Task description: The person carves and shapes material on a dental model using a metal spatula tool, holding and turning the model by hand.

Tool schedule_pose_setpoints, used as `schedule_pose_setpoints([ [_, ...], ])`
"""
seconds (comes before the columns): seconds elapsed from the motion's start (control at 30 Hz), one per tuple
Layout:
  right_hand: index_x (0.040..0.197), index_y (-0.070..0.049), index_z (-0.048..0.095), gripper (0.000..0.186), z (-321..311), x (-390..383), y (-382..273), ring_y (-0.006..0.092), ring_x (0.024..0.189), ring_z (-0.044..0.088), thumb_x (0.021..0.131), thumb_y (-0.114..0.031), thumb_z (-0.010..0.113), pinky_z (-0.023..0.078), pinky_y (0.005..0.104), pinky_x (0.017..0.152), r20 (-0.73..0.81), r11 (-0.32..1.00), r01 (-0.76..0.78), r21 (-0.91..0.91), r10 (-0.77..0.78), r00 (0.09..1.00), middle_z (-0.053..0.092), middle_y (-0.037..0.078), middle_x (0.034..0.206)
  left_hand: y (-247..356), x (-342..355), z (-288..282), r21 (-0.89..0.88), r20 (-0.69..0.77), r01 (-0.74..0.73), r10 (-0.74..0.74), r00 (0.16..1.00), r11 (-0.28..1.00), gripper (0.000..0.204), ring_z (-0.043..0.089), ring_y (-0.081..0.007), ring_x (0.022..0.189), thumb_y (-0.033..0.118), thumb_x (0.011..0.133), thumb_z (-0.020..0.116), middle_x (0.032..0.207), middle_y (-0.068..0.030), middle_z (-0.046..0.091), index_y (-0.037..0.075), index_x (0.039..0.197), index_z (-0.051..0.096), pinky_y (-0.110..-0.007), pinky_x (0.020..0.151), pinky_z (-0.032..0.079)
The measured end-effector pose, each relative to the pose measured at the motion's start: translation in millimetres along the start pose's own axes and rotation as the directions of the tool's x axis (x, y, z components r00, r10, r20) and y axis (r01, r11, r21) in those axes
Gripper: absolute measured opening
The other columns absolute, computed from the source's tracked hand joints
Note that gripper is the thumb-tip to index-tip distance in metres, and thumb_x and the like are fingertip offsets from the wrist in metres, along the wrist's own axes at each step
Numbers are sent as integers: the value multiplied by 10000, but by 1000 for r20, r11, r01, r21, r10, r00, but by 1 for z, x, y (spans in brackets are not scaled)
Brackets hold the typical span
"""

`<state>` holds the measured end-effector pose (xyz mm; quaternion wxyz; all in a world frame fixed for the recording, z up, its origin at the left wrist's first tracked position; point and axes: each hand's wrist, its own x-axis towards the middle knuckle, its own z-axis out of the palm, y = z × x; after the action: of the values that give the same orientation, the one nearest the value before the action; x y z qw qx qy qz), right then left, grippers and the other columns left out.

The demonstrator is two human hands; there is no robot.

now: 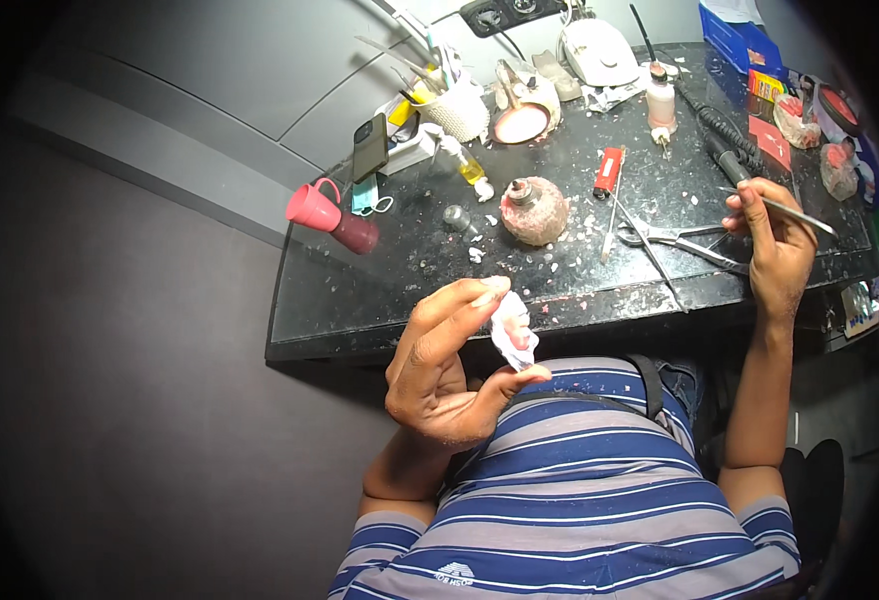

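Observation:
Between the fingertips and thumb of my left hand (450, 370), a small white and pink piece (514, 332), perhaps a denture with plaster on it, is held up in front of the bench edge. My right hand (778, 235) grips a slender metal hand tool (798, 213) like a pen, its thin end pointing left. Below and left of that hand lie large metal pliers (682, 240) with long handles. Thin metal instruments (650, 251) rest beside the pliers, next to a red lighter (611, 172). A round, crusted pot with a metal neck (535, 210) stands near the bench's middle.
The black bench (410, 290) is strewn with white crumbs. At its left are a pink mug (313, 207) and a phone (370, 148). A white basket of tools (457, 112) stands behind. Rightward are a corded handpiece (730, 158), a pink-stained bottle (662, 102) and plaster models (798, 122).

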<state>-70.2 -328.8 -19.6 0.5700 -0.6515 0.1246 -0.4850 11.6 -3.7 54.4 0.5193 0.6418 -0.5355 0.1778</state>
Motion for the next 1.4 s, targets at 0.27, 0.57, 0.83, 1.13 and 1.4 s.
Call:
schedule_pose_setpoints([
  [0.27, 1049, 50, 670, 118, 45, -61, -89, 194, 796, 710, 957, -7, 624, 563, 278, 710, 197, 963, 78, 257, -131, 972, 723, 155, 920, -13, -13, 34, -128, -159, 109, -129, 979, 986, 761, 635, -235, 1007, -50, 728, 858, 1312, -199, 422, -79, 1352, 424, -333, 875, 560],
  [0.57, 1091, -6, 686, 264, 59, -74, -104, 307, 932, 742, 835, 39, 734, 606, 355, 788, 470, 906, 395, 151, -418, 778, 733, 189, 1017, -7, -17, 41, -320, -40, 117, -137, 990, 940, 728, 638, -260, 1084, 89, 819, 817, 1311, -204, 406, -108, 1378, 394, -374, 944, 556],
  [0.83, 1081, -33, 654, 166, 65, -80, -102, 301, 983, 730, 919, -40, 687, 605, 366, 845, 495, 893, 409, 186, -445, 747, 716, 189, 1075, -4, -20, 42, -302, -5, 94, -101, 995, 949, 725, 621, -227, 1047, 217, 825, 825, 1276, -189, 412, -104, 1349, 440, -343, 929, 518],
  [1.13, 1063, -33, 625, 101, 62, -82, -106, 299, 988, 732, 961, -34, 625, 611, 373, 839, 498, 886, 424, 190, -459, 736, 717, 186, 1053, -4, -20, 45, -314, 6, 104, -107, 994, 944, 710, 603, -270, 1112, 233, 829, 821, 1278, -203, 416, -97, 1338, 452, -377, 970, 517],
  [1.4, 1029, -20, 622, 98, 59, -77, -103, 351, 966, 739, 954, -77, 645, 619, 402, 816, 499, 895, 403, 190, -442, 746, 722, 195, 1000, 10, -15, 24, -266, 249, 370, -308, 918, 890, 791, 605, -269, 1158, 510, 987, 534, 1269, -234, 604, -111, 1457, 399, -380, 1011, 460],
])
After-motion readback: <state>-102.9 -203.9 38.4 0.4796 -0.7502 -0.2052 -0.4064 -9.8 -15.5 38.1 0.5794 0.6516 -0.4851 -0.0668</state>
